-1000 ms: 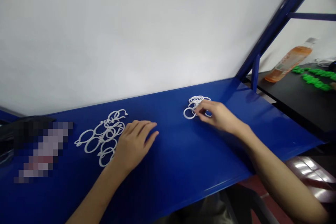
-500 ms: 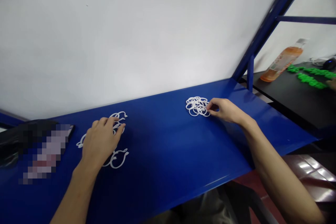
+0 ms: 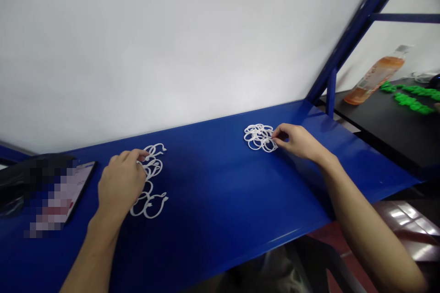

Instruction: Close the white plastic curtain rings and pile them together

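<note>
Several thin white plastic rings with a gap and small end tabs (image 3: 155, 206) lie loosely grouped on the left of the blue table (image 3: 206, 183). My left hand (image 3: 122, 183) is over this group's left side, fingers curled down and close together. Its thumb and whatever the fingertips hold are hidden. Further right, a tight pile of similar white rings (image 3: 256, 137) lies near the wall. At its right edge, my right hand (image 3: 292, 139) pinches a white ring between thumb and forefinger, the ring still touching the pile.
A phone (image 3: 80, 187), partly pixelated, lies at the left beside a black bag-like item (image 3: 51, 162). A white wall (image 3: 172, 55) runs along the table's back. To the right, past a blue frame post (image 3: 332, 91), a black table holds a tilted-looking bottle (image 3: 376, 78) and green pieces (image 3: 412, 103).
My left hand has moved left and its fingers have drawn together, uncovering more rings. My right hand stays pinched at the pile's right edge. The view has shifted slightly.
</note>
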{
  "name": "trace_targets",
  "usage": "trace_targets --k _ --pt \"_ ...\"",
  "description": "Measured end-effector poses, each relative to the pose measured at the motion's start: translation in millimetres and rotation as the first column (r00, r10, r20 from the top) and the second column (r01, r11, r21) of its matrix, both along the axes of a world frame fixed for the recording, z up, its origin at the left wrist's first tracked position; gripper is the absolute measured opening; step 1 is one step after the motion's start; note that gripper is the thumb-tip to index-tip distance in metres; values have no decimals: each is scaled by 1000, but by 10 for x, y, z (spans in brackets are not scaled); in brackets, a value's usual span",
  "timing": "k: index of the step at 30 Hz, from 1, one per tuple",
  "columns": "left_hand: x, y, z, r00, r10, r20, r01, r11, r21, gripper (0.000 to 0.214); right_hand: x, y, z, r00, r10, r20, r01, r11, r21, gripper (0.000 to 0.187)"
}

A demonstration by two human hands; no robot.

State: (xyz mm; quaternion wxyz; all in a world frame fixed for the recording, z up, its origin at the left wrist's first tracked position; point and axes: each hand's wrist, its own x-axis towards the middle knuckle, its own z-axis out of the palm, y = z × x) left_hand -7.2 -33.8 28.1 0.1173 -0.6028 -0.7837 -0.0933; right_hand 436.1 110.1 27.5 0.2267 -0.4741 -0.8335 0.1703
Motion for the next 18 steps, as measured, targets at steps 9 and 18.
trace_targets --k 9,18 --pt "-92 42 -158 999 -42 7 43 997 -69 33 -222 -113 8 996 -9 -84 20 991 129 11" --pt "-22 53 -256 993 -116 -22 113 988 -105 31 -542 -309 -103 978 156 -140 -132 977 166 6"
